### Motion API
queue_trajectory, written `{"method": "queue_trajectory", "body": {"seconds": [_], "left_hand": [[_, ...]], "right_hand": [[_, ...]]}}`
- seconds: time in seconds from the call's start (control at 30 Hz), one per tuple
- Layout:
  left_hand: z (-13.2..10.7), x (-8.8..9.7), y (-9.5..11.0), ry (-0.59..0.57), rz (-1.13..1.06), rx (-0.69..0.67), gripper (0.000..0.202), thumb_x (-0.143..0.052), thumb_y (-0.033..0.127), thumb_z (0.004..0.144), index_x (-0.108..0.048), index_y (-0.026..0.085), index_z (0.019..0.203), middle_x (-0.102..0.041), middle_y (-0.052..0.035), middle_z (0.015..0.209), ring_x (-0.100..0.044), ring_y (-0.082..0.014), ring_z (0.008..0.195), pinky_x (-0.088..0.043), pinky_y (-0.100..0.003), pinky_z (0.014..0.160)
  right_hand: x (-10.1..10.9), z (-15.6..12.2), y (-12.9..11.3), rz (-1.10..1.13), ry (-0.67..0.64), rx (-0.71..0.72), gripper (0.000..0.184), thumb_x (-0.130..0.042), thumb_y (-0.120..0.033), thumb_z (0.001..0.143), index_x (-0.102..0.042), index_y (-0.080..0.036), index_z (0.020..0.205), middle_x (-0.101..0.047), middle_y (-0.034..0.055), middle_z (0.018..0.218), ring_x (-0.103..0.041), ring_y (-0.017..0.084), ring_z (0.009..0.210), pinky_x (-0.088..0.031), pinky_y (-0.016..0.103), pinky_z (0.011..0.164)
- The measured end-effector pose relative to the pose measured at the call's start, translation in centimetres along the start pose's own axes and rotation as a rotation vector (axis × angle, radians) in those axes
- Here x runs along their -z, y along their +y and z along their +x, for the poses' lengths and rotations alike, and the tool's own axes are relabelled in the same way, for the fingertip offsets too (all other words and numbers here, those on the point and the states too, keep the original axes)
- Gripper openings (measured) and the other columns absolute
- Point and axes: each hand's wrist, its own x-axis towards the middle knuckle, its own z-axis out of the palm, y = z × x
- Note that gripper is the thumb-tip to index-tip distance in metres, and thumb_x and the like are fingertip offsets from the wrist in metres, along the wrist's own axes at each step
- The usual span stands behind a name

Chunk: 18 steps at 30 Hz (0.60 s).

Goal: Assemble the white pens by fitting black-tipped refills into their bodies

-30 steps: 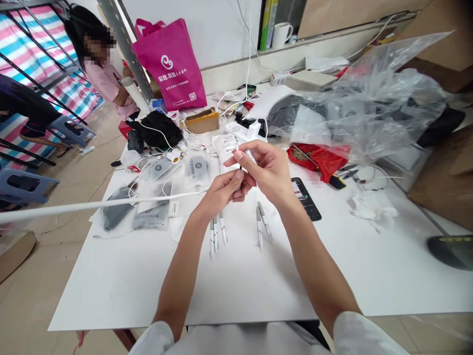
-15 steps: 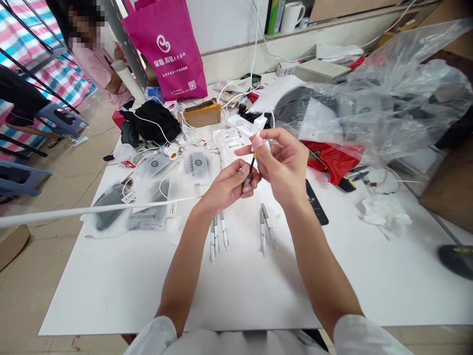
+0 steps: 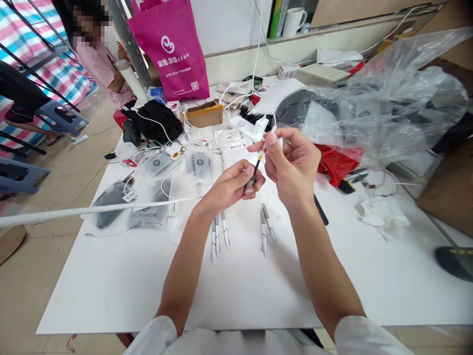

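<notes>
My left hand (image 3: pixel 232 186) is closed around the grey grip end (image 3: pixel 251 183) of a pen. A thin dark refill (image 3: pixel 258 165) with a yellow band slants up from that end toward my right hand (image 3: pixel 293 160). Between thumb and fingers, my right hand pinches the white upper part of the pen (image 3: pixel 274 130), mostly hidden by the fingers. Below my hands, three white-and-grey pens (image 3: pixel 217 239) lie side by side on the white table (image 3: pixel 244 291). Two more pens (image 3: pixel 263 231) lie to their right, their top ends close together.
Bagged packages (image 3: pixel 148 217) and cables cover the table's left side. A black phone (image 3: pixel 321 211) lies partly behind my right wrist. Clear plastic wrapping (image 3: pixel 373 106) and a red bag (image 3: pixel 338 165) are at right. A magenta bag (image 3: pixel 172 54) stands behind; a person (image 3: pixel 98 69) is at far left.
My right hand has moved to the right, away from my left hand. More of the refill now shows between them. My left hand has hardly moved, and the pens on the table lie as before.
</notes>
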Motion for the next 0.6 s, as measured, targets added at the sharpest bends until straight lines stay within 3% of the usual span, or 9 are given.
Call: {"method": "queue_trajectory", "body": {"seconds": [0.37,0.6], "left_hand": [[0.16,0.33,-0.31,-0.002,-0.012,0.000,0.036,-0.073,0.047,0.100,-0.049,0.021,0.094,-0.059,-0.0011,0.085,-0.045,-0.0091,0.067,-0.037,-0.022,0.064],[0.37,-0.25,-0.16,0.017,0.017,-0.021,0.029,-0.072,0.047,0.101,-0.063,0.020,0.100,-0.061,-0.0033,0.089,-0.047,-0.0099,0.068,-0.039,-0.024,0.062]], "right_hand": [[0.12,0.24,0.32,0.024,-0.024,-0.006,0.034,-0.079,-0.058,0.093,-0.068,-0.027,0.097,-0.078,-0.0011,0.083,-0.035,0.005,0.040,-0.023,0.025,0.035],[0.34,0.55,-0.10,0.127,-0.043,-0.040,0.037,-0.085,-0.058,0.087,-0.065,-0.028,0.093,-0.071,-0.0060,0.072,-0.051,0.006,0.042,-0.035,0.022,0.034]]}}
